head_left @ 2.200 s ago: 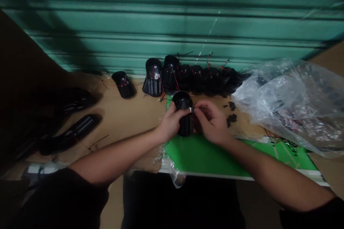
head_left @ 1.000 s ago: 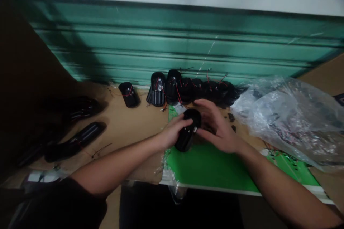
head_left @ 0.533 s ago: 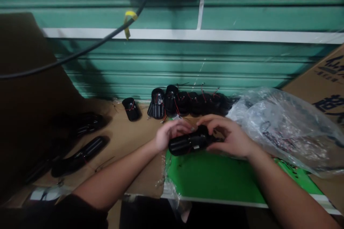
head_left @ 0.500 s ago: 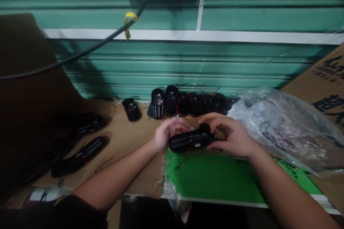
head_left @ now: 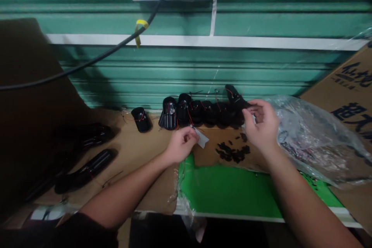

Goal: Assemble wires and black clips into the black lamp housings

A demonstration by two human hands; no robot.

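- The white paper tag (head_left: 201, 138) sits at the front of the holders, pinched in the left hand (head_left: 181, 145).
- The right hand (head_left: 260, 122) is open, fingers loosely curled, just beside a tilted black battery holder (head_left: 236, 97).
- That holder ends a row of matching holders (head_left: 197, 111), near a clear plastic bag (head_left: 305, 131).
- Black scraps (head_left: 232, 153) lie on cardboard (head_left: 151, 178).

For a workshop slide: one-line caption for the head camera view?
Left hand pinches a white paper tag; right hand beside a row of black plastic cases with red wires.
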